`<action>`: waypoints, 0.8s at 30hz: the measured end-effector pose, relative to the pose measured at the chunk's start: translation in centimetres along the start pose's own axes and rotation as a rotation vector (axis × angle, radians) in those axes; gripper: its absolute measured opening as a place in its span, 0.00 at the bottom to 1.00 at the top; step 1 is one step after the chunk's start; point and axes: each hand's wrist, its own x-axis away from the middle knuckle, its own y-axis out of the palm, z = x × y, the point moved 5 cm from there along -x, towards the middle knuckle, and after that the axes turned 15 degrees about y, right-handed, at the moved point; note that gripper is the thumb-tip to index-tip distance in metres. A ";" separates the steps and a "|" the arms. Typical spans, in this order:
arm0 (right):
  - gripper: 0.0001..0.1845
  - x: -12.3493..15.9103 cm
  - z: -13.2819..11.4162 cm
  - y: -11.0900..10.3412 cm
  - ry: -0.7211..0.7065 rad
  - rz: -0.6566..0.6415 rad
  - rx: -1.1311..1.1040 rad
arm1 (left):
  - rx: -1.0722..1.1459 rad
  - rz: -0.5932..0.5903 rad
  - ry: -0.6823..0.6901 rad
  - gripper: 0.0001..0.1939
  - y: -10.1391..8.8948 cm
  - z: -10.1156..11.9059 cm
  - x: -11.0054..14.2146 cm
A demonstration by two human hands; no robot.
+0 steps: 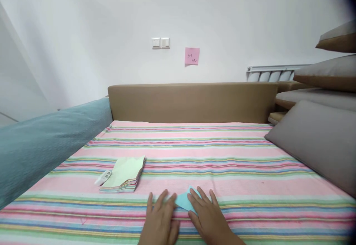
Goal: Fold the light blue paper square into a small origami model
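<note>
A light blue sheet of paper [184, 199] lies on the striped bed cover [211, 163] near the front edge. My left hand [160, 221] rests flat on the paper's left part with fingers stretched out. My right hand [207, 217] lies flat over its right part, fingers spread. Neither hand grips anything. To the left lies a stack of coloured paper sheets [124, 178], pale green on top, with a small white object [102, 178] against its left edge.
A teal bolster [47, 141] runs along the left side. A tan headboard [191, 102] stands at the back. Grey cushions [319, 141] pile up on the right. A pink note [191, 56] and wall switches [160, 43] are on the white wall.
</note>
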 end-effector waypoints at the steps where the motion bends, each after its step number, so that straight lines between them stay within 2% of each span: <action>1: 0.28 0.0 0.0 0.0 -0.003 -0.001 -0.001 | 0.029 -0.014 0.068 0.30 0.4 0.7 -0.3; 3: 0.27 0.1 0.1 0.1 -0.010 -0.003 -0.002 | 0.083 -0.054 0.196 0.30 1.3 2.1 -0.9; 5: 0.26 0.1 0.2 0.2 -0.018 -0.002 0.001 | 0.109 -0.085 0.238 0.31 1.8 2.8 -1.2; 13: 0.26 0.1 0.2 0.2 -0.013 0.001 0.013 | 0.115 -0.111 0.159 0.36 1.5 1.7 -0.5; 24: 0.26 0.0 0.5 0.5 -0.020 -0.007 0.007 | 0.074 -0.097 0.052 0.35 0.3 0.0 0.6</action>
